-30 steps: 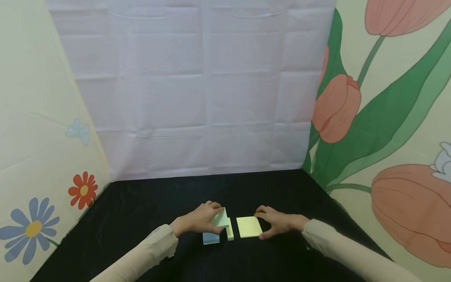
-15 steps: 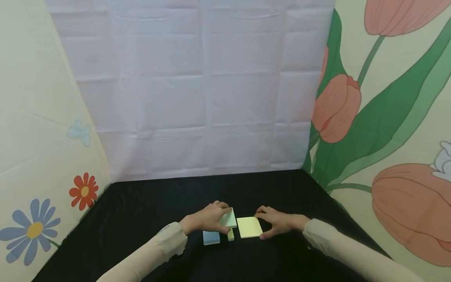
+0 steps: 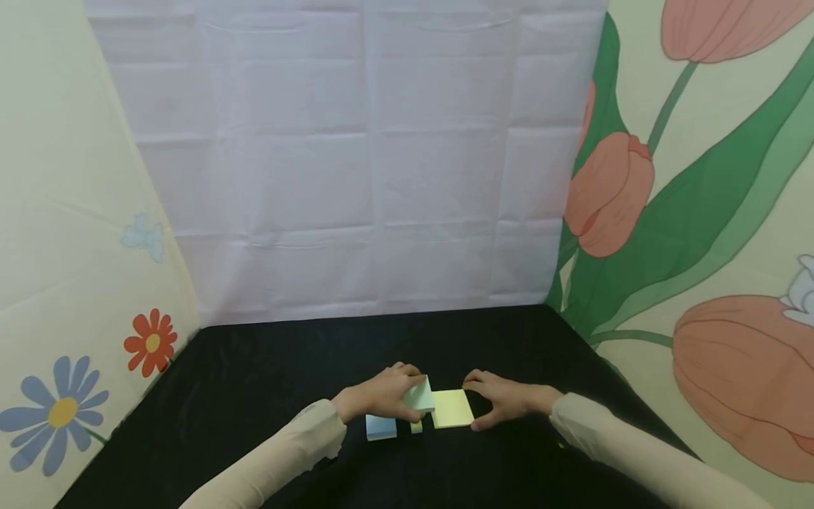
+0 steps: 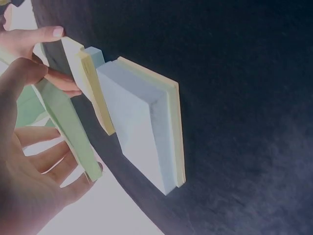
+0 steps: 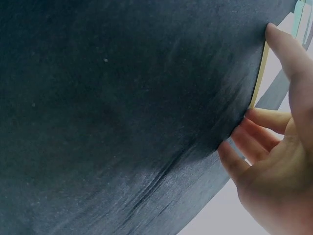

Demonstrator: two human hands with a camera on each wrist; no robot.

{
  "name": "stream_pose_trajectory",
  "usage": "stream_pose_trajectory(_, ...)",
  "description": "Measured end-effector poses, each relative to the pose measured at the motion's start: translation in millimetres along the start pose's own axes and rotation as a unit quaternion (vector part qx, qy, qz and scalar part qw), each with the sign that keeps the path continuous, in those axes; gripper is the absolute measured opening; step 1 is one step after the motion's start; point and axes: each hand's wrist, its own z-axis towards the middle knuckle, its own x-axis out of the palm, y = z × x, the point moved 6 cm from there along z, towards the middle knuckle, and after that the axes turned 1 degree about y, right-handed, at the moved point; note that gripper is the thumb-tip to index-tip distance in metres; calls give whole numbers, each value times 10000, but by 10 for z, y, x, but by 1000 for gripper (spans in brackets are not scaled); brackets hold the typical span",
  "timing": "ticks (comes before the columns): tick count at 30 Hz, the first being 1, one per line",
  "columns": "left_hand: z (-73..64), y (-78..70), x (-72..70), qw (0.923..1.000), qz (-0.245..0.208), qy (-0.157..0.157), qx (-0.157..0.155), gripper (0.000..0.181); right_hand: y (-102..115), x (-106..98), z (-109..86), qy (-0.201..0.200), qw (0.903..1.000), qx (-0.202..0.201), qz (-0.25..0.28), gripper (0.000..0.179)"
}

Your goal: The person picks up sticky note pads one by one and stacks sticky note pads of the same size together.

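My left hand [image 3: 384, 394] grips a pale green sticky note pad [image 3: 420, 396] by its edges, thumb on the near side and fingers on the far side. In the left wrist view that pad [image 4: 70, 125] is tilted and raised off the table. Its right edge meets or overlaps the left side of a flat yellow sticky note pad [image 3: 453, 408]. My right hand [image 3: 504, 397] holds the yellow pad at its right edge, thumb at the near corner and index finger at the far one. Partly under the left hand lies another yellow pad [image 3: 416, 428], mostly hidden.
A blue sticky note pad [image 4: 134, 122] lies left of the yellow ones, with a pale green and yellowish layer under it. Black cloth [image 3: 305, 353] covers the table. A white sheet [image 3: 369, 155] hangs behind, with flowered cloths at both sides.
My left hand has carried the pale green pad rightward, from over the blue pad to the yellow pad's left edge. The right hand and its yellow pad stay almost in place.
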Motion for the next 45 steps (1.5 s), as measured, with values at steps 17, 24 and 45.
stream_pose_trajectory(17,202,-139,108,9997,-24,173,178,69,88,-58,-21,232,9994,238,-54,72)
stream_pose_trajectory(24,279,-155,183,9993,-98,235,269,67,-549,227,81,298,9993,196,-148,87)
stream_pose_trajectory(45,455,-344,284,9969,230,357,665,66,-666,305,100,404,9986,352,-28,88)
